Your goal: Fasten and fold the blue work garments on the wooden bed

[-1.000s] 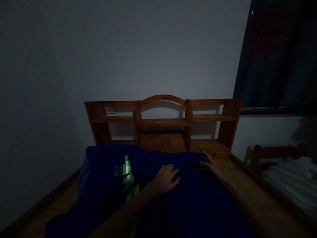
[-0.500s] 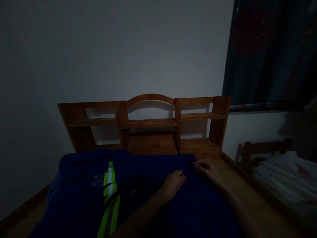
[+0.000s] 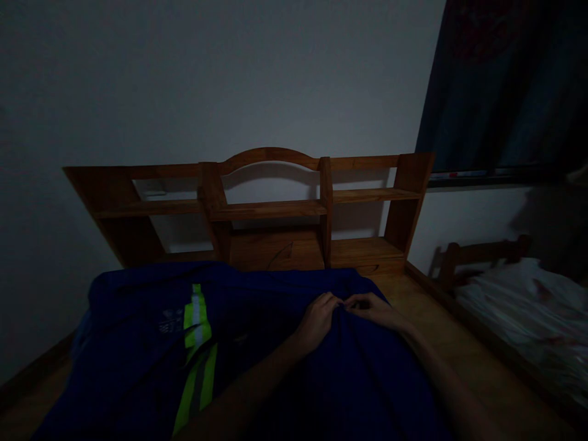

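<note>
A dark blue work jacket [image 3: 367, 373] with yellow-green and silver reflective strips [image 3: 196, 318] lies spread out in front of me. White print shows on its left part. My left hand [image 3: 320, 317] pinches the jacket's cloth right of the middle, fingertips closed. Right beside it, my right hand [image 3: 370, 308] pinches the same spot with thumb and forefinger, so the fingertips of both hands almost meet. The cloth puckers into small folds there. Whatever small part lies between the fingertips is too dark to make out.
Behind the jacket stands a wooden headboard [image 3: 269, 211] with open shelves, against a pale wall [image 3: 257, 73]. Wooden boards [image 3: 411, 300] show to the right. Farther right are a wooden frame [image 3: 482, 254] and a heap of whitish plastic [image 3: 519, 300], below a dark curtain [image 3: 482, 110].
My right hand has moved left and closed on the cloth beside my left hand. The left fingers have closed on the cloth too. The camera view has shifted slightly.
</note>
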The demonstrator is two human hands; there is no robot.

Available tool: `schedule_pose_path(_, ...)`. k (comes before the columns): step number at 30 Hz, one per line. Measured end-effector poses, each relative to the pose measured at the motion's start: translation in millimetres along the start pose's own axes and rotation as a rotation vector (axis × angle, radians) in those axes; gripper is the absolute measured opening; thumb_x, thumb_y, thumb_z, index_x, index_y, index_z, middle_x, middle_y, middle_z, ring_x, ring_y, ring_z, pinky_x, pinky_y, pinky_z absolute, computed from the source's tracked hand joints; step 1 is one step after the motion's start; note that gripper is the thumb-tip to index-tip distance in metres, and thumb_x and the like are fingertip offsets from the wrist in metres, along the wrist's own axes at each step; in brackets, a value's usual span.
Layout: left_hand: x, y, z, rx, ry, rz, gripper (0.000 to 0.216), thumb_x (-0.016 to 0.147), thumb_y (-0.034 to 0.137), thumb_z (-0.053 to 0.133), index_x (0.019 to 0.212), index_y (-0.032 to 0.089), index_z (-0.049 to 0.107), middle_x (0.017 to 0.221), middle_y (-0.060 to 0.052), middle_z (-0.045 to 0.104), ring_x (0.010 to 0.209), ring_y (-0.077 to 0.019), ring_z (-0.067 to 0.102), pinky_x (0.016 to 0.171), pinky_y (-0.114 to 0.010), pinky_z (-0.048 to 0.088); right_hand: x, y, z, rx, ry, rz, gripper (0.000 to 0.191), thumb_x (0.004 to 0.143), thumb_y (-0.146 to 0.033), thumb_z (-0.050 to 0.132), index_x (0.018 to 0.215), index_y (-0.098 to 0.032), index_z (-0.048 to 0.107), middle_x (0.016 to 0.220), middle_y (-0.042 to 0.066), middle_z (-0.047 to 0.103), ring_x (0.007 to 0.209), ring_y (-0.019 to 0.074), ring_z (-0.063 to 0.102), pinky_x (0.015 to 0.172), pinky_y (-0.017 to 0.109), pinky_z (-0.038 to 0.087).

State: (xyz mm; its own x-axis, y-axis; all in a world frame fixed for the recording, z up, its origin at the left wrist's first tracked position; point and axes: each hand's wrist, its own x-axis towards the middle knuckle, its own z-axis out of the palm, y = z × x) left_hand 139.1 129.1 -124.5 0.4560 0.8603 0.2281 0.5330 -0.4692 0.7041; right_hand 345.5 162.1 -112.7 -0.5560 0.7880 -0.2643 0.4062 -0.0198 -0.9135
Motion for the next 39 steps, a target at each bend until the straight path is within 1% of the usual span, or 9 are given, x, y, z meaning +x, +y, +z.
schedule_pose_path(4,-1.0,-0.8,-1.2,0.031,0.003,0.015,0.031,0.091,0.011,0.033,0.109,0.022,0.055,0.101,-0.003,0.058,0.097,-0.0140,0.052,0.089,-0.027,0.042,-0.4,-4.5,1.7,-0.003,-0.023,0.000,0.028,0.077,-0.036,0.058,0.098,-0.019,0.067,0.087,0.001,0.065,0.078,0.0156,0.057,0.072,0.025,0.042)
schedule_pose_path(9,-2.1,0.9,-5.2,0.020,0.009,0.016,0.024,0.093,0.022,0.036,0.106,0.022,0.055,0.102,-0.002,0.060,0.098,-0.0138,0.054,0.090,-0.027,0.042,0.0,-2.1,5.4,-0.037,-0.006,0.010,0.030,0.074,-0.032,0.059,0.099,-0.019,0.067,0.084,0.001,0.066,0.076,0.0156,0.057,0.069,0.024,0.043)
schedule_pose_path(12,-3.4,-0.5,-4.1,0.036,-0.007,0.005,0.021,0.091,0.027,0.042,0.106,0.022,0.057,0.101,-0.002,0.061,0.096,-0.0145,0.056,0.088,-0.028,0.043,0.4,-0.5,9.5,-0.101,0.039,0.011,0.029,0.073,-0.025,0.056,0.098,-0.019,0.068,0.083,0.001,0.068,0.075,0.0158,0.059,0.068,0.024,0.043)
schedule_pose_path(15,-4.2,-4.7,-0.7,0.057,-0.021,-0.021,0.022,0.090,0.027,0.044,0.105,0.022,0.059,0.099,-0.003,0.062,0.094,-0.0152,0.057,0.086,-0.028,0.044,1.1,1.4,12.4,-0.184,0.115,0.002,0.026,0.071,-0.022,0.055,0.092,-0.018,0.070,0.081,0.001,0.068,0.074,0.0159,0.060,0.069,0.024,0.043)
schedule_pose_path(20,-4.1,-14.7,3.4,0.014,-0.009,-0.056,0.022,0.088,0.029,0.047,0.101,0.022,0.063,0.094,-0.003,0.063,0.088,-0.0145,0.059,0.081,-0.025,0.046,0.9,4.8,12.3,-0.244,0.163,-0.026,0.019,0.074,-0.026,0.055,0.083,-0.016,0.068,0.076,0.002,0.066,0.069,0.0147,0.058,0.065,0.023,0.042)
schedule_pose_path(27,-3.6,-22.0,7.1,-0.036,0.055,-0.066,0.018,0.087,0.028,0.050,0.097,0.022,0.064,0.089,-0.001,0.063,0.082,-0.0131,0.059,0.076,-0.023,0.045,-0.2,0.0,11.8,-0.201,0.162,-0.069,0.021,0.079,-0.033,0.056,0.088,-0.016,0.066,0.078,0.002,0.064,0.069,0.0133,0.055,0.065,0.023,0.041)
schedule_pose_path(32,-4.9,-15.8,5.4,0.007,0.061,-0.068,0.015,0.086,0.026,0.050,0.091,0.021,0.063,0.089,0.000,0.061,0.083,-0.0130,0.058,0.075,-0.021,0.044,1.5,-2.4,12.8,-0.118,0.163,-0.022,0.029,0.078,-0.042,0.058,0.085,-0.016,0.066,0.074,0.001,0.063,0.067,0.0125,0.054,0.061,0.023,0.040)
schedule_pose_path(35,-5.8,-12.1,3.2,0.030,0.069,-0.073,0.015,0.084,0.024,0.050,0.094,0.023,0.061,0.090,0.001,0.061,0.083,-0.0125,0.058,0.073,-0.021,0.044,2.0,-1.9,12.9,-0.075,0.165,-0.008,0.028,0.076,-0.042,0.061,0.085,-0.016,0.066,0.072,0.000,0.062,0.064,0.0113,0.053,0.059,0.021,0.039)
schedule_pose_path(39,-6.5,-9.8,1.0,0.055,0.074,-0.083,0.015,0.084,0.024,0.050,0.095,0.024,0.060,0.091,0.001,0.060,0.082,-0.0122,0.058,0.071,-0.020,0.043,1.1,-0.6,11.8,-0.070,0.133,-0.011,0.024,0.077,-0.036,0.060,0.089,-0.017,0.067,0.077,0.001,0.064,0.069,0.0122,0.055,0.064,0.023,0.042)
